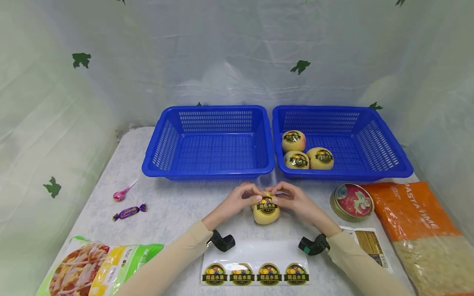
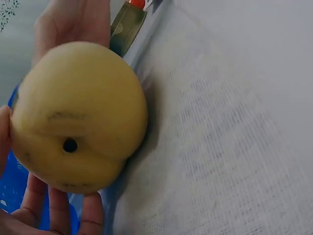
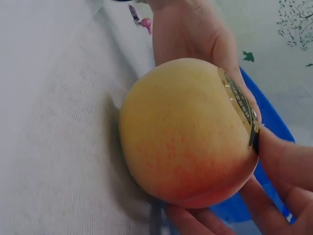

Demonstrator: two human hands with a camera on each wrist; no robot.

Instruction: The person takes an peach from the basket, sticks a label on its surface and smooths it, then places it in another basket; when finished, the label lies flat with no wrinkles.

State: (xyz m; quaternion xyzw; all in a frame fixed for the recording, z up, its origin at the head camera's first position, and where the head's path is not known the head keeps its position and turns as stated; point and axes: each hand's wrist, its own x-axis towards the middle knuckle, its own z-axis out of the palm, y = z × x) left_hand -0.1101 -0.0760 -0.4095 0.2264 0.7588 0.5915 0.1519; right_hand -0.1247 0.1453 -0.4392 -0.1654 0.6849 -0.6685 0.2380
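Observation:
A yellow peach [image 1: 266, 218] with a red blush sits on the table in front of the baskets. On its upper side lies a round black-and-gold fruit sticker [image 1: 267, 205]. My left hand [image 1: 241, 200] grips the peach from the left, its thumb at the sticker's edge. From the opposite side my right hand [image 1: 295, 202] holds it, thumb on the sticker's other edge. In the left wrist view the bare underside of the peach [image 2: 85, 105] shows a small dark hole. The right wrist view has the sticker [image 3: 240, 108] edge-on beneath the thumb. Some fingers are hidden behind the fruit.
A sticker sheet [image 1: 255, 248] lies nearest me. Behind stand two blue baskets, the left one [image 1: 207, 170] and the right one [image 1: 348, 174] with three stickered peaches [image 1: 321, 163]. A round tin [image 1: 352, 203] and pasta bag [image 1: 426, 230] flank the right; lollipop [image 1: 120, 195], candy [image 1: 129, 211] and food bag [image 1: 100, 267] left.

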